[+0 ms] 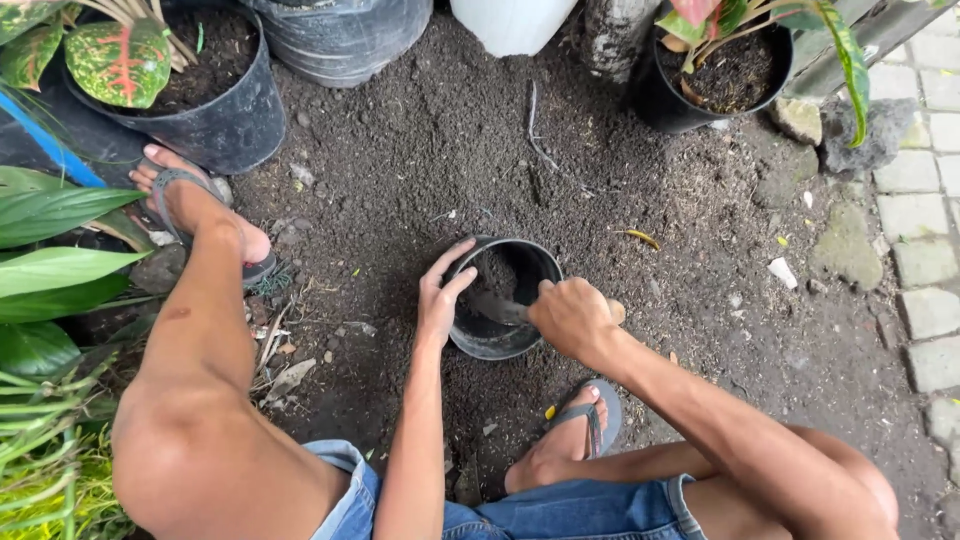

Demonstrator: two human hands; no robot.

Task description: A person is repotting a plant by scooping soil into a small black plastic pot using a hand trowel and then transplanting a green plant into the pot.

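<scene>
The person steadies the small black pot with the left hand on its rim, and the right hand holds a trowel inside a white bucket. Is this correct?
Not quite. In the head view the right hand holds the trowel inside the same small black pot, not a white bucket. The left hand does rest on that pot's rim.

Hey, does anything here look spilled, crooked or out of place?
Nothing is clearly wrong. The small black pot lies tipped on the soil, steadied by the left hand, while the right hand works a trowel inside. A yellow leaf lies nearby.
</scene>
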